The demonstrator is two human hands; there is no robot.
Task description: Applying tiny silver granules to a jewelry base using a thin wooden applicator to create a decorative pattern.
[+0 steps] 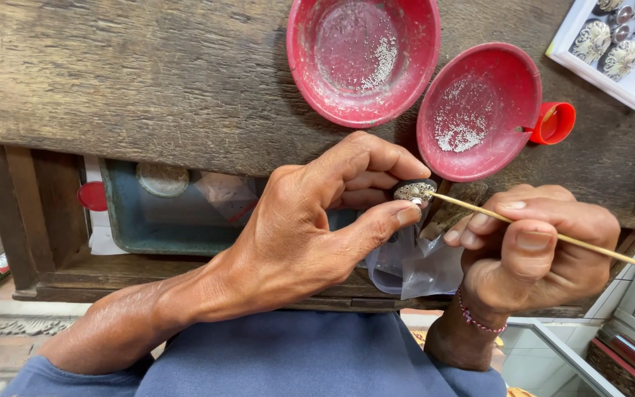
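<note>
Pinched: left hand on ornament | right hand on stick

Jewellery workshop: worn wooden bench, bead bowls

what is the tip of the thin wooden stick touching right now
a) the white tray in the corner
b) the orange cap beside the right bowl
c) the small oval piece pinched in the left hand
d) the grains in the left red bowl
c, the thin wooden stick, held in the right hand, ends at the small oval piece pinched by the left hand, well short of both red bowls.
</note>
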